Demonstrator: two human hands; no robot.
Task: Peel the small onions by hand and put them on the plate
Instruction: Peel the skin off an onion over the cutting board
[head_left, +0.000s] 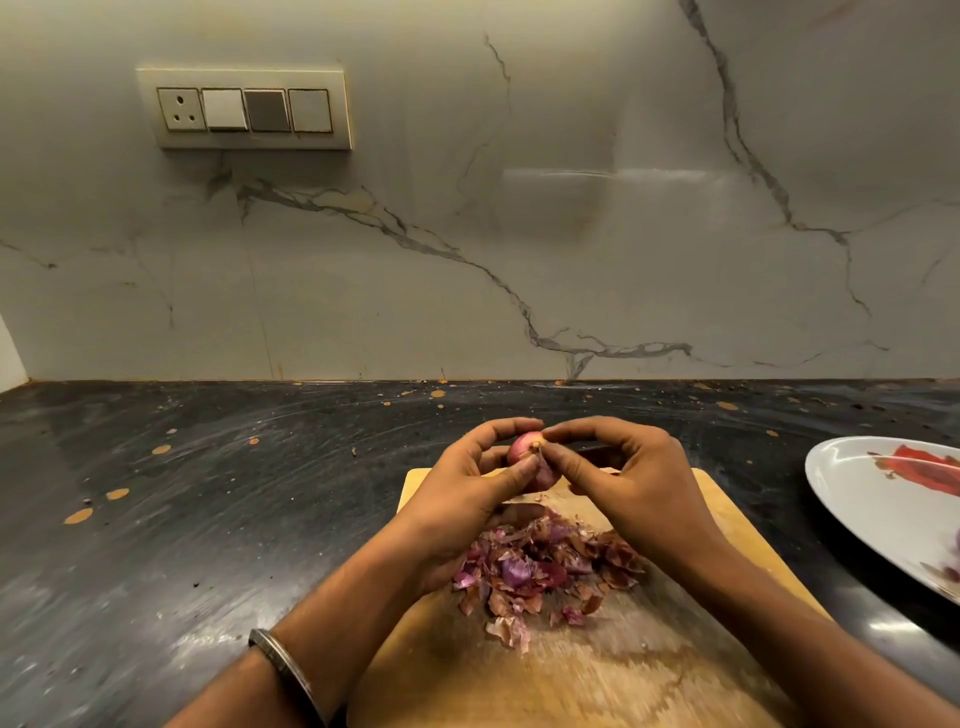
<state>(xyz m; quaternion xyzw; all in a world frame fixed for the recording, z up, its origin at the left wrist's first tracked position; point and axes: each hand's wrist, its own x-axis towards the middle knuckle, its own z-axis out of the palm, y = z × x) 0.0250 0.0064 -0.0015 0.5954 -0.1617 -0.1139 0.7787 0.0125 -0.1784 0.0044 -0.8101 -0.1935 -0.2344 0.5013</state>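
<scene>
A small pink-purple onion (525, 451) is held above the far end of a wooden cutting board (571, 670). My left hand (467, 488) grips it between thumb and fingers. My right hand (618, 478) pinches a strip of skin at the onion's top right side. A heap of purple and brown onion peels (540, 571) lies on the board under my hands. The white plate (852, 499) with a red print sits at the right edge, partly cut off; something purple and blurred shows near its lower edge.
The board lies on a dark stone counter (208, 493) with orange stains. A marble-patterned wall (519, 234) rises behind, with a socket and switch panel (244, 106) at upper left. A metal bangle (288, 670) is on my left wrist.
</scene>
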